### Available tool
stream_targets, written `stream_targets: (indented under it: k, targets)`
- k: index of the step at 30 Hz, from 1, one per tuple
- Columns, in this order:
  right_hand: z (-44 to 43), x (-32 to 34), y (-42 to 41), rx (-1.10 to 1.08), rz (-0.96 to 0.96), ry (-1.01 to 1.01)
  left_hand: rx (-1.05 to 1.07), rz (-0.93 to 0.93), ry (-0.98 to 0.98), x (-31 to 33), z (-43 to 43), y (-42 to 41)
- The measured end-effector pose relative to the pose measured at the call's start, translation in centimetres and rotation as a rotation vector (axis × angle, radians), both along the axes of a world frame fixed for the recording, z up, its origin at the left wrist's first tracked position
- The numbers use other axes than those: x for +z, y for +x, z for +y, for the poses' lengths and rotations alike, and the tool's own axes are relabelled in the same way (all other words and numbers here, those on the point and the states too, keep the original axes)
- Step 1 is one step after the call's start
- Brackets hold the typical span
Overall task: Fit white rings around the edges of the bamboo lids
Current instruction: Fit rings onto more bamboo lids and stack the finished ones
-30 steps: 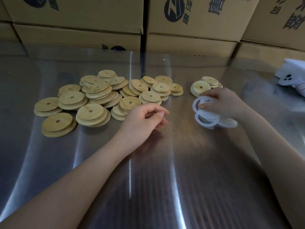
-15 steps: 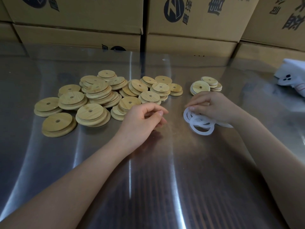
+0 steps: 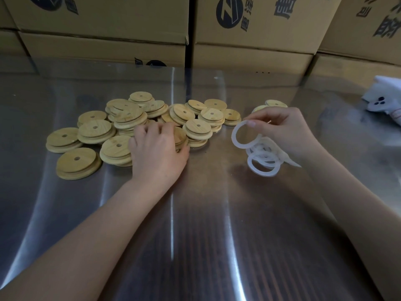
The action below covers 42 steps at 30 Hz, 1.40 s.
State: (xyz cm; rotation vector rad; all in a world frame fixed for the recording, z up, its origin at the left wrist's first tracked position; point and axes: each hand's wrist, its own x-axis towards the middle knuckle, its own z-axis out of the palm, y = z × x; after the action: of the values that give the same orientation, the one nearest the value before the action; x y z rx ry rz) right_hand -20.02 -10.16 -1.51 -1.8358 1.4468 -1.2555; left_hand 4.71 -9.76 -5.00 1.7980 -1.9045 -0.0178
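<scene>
Several round bamboo lids [image 3: 95,129] with centre holes lie heaped on the steel table [image 3: 195,235]. My left hand [image 3: 158,153] reaches into the heap and its curled fingers grip one lid [image 3: 181,135] at the heap's near edge. My right hand [image 3: 282,131] pinches a white ring [image 3: 235,137] and holds it lifted above a small pile of white rings [image 3: 263,164] on the table. A few more lids [image 3: 275,103] sit behind my right hand, partly hidden by it.
Stacked cardboard boxes [image 3: 260,29] with dark print line the table's far edge. A white cloth-like object [image 3: 384,98] lies at the far right. A sheet of clear plastic covers the tabletop.
My left hand moved forward and left into the lid heap and took hold of a lid. My right hand lifted one white ring off the pile.
</scene>
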Motion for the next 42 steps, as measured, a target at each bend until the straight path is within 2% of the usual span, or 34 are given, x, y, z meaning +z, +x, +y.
stream_targets:
  k: [4,9,13,16,19,27,38,42]
  targets:
    - [0.3,0.0,1.0,0.011,-0.092,0.048,0.006,-0.006,-0.006,0.0,-0.3,0.1]
    - [0.5,0.0,1.9,0.035,-0.18,0.112,-0.021,0.12,-0.029,0.3,-0.2,0.1]
    - [0.6,-0.1,2.2,0.064,-0.249,0.184,-0.118,0.257,-0.165,0.5,0.2,0.0]
    - [0.6,-0.1,2.3,0.11,-0.303,0.209,-0.217,0.443,-0.175,0.7,0.6,-0.3]
    - [0.7,0.0,2.4,0.147,-0.355,0.225,-0.281,0.589,-0.108,0.7,0.8,-0.7]
    - [0.7,0.0,2.6,0.289,-0.477,0.269,-0.393,0.809,0.039,0.9,1.1,-1.0]
    - [0.8,-0.1,3.2,0.401,-0.518,0.311,-0.46,1.138,0.293,0.7,1.2,-1.2]
    - [0.9,-0.2,3.4,0.413,-0.533,0.311,-0.512,1.307,0.452,0.6,1.3,-1.4]
